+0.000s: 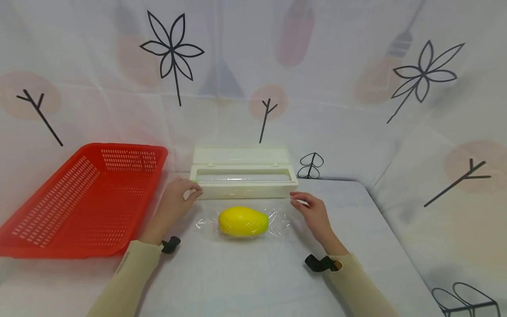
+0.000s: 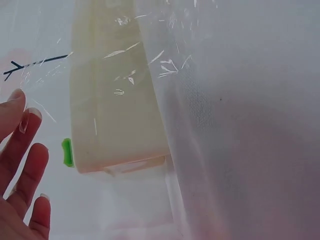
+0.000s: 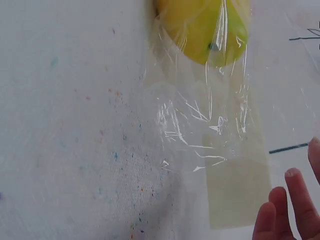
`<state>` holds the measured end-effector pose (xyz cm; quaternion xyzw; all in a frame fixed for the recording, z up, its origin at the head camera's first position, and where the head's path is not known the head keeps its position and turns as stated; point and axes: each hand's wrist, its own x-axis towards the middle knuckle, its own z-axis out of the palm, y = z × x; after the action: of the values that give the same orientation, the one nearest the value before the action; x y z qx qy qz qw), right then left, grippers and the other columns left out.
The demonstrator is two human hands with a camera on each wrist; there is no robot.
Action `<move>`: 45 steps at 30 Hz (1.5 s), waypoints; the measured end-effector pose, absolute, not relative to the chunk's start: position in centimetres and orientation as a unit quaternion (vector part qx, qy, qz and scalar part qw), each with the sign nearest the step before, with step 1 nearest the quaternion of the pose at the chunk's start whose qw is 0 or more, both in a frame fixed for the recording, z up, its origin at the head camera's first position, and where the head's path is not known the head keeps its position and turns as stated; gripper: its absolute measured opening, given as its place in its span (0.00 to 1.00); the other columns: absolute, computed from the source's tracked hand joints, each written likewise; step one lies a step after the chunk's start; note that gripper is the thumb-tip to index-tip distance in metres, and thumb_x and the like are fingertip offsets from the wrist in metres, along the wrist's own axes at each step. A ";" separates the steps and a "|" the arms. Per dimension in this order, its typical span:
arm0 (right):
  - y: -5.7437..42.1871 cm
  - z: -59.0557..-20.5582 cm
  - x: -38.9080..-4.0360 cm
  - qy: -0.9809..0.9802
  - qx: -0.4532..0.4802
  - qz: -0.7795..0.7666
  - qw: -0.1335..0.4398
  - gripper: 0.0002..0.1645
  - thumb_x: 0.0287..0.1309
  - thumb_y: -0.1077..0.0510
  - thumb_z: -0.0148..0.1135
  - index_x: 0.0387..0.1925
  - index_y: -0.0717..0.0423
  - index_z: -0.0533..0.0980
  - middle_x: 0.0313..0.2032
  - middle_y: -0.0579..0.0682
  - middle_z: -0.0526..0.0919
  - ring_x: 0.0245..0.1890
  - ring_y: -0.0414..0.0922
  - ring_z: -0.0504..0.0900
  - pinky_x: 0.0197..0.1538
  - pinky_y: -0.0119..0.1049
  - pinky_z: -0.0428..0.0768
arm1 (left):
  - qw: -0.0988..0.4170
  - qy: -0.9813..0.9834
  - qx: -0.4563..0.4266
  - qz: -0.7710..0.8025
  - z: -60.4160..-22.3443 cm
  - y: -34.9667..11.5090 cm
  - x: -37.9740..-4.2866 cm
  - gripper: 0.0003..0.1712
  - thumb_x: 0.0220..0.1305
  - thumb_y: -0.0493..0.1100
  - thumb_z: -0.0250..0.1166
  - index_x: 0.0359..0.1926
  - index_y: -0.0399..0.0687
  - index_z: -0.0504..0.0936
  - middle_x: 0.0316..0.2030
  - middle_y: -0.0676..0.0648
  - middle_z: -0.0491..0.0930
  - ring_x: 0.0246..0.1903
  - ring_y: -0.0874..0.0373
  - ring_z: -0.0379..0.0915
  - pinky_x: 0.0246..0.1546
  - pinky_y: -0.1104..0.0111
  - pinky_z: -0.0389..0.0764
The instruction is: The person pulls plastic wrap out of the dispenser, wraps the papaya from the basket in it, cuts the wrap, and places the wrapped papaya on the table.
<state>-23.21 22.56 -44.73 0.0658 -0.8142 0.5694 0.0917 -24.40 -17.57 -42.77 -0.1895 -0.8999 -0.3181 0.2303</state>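
Note:
A long cream cling film dispenser (image 1: 245,190) stands with its lid raised and a film roll inside. In front of it lies a yellow, mango-shaped fruit (image 1: 242,221) with a green end, covered by clear plastic film (image 3: 200,125). At the dispenser's left end, my left hand (image 1: 180,193) pinches film between thumb and finger; glossy film crosses the box in the left wrist view. My right hand (image 1: 314,213) is by its right front corner, thumb and forefinger close together on the film's side. The right thumb is hidden in the right wrist view.
A red perforated plastic basket (image 1: 89,233) stands to the left, beside the left forearm. Behind the dispenser hangs a patterned cloth backdrop (image 1: 222,119). The table (image 1: 237,281) has a white cover. A green slider (image 2: 67,152) sits at one end of the dispenser.

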 end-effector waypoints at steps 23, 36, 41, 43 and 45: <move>25.4 -45.8 -20.0 -0.865 0.187 0.463 -0.050 0.05 0.63 0.60 0.67 0.39 0.53 0.86 0.53 0.50 0.82 0.56 0.50 0.78 0.56 0.34 0.77 | 0.182 -0.920 -0.251 -0.239 -43.1 -19.5 -19.5 0.09 0.51 0.39 0.79 0.34 0.55 0.89 0.40 0.52 0.83 0.45 0.54 0.72 0.46 0.56 0.78; 25.4 -45.7 -20.0 -0.883 0.199 0.423 -0.041 0.12 0.58 0.63 0.70 0.45 0.52 0.85 0.54 0.48 0.82 0.58 0.51 0.77 0.60 0.47 0.76 | 0.188 -0.880 -0.294 -0.321 -42.1 -16.4 -19.0 0.19 0.55 0.33 0.70 0.47 0.51 0.78 0.50 0.52 0.78 0.53 0.53 0.69 0.55 0.53 0.74; 25.5 -45.7 -20.1 -0.888 0.189 0.417 -0.036 0.14 0.57 0.62 0.71 0.46 0.52 0.85 0.55 0.49 0.82 0.59 0.53 0.76 0.60 0.54 0.75 | 0.193 -0.883 -0.365 -0.224 -41.8 -12.8 -19.8 0.26 0.54 0.51 0.77 0.53 0.51 0.81 0.54 0.51 0.79 0.55 0.53 0.71 0.58 0.55 0.74; 25.5 -45.7 -20.1 -0.889 0.186 0.418 -0.035 0.14 0.56 0.63 0.72 0.45 0.53 0.85 0.54 0.50 0.82 0.59 0.54 0.75 0.60 0.54 0.75 | 0.175 -0.884 -0.384 -0.200 -42.1 -11.7 -20.1 0.30 0.54 0.54 0.77 0.56 0.50 0.82 0.56 0.51 0.79 0.56 0.53 0.72 0.59 0.55 0.73; 25.6 -45.7 -20.1 -0.889 0.185 0.417 -0.035 0.15 0.55 0.63 0.73 0.45 0.53 0.85 0.55 0.50 0.82 0.59 0.53 0.75 0.60 0.54 0.75 | 0.161 -0.887 -0.388 -0.192 -42.4 -11.0 -20.2 0.28 0.55 0.54 0.76 0.56 0.50 0.83 0.56 0.51 0.80 0.56 0.54 0.73 0.59 0.56 0.73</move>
<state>-20.05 25.57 -45.68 0.1851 -0.8892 0.4170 -0.0353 -20.19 -10.96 -42.38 -0.3883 -0.8868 -0.1919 0.1612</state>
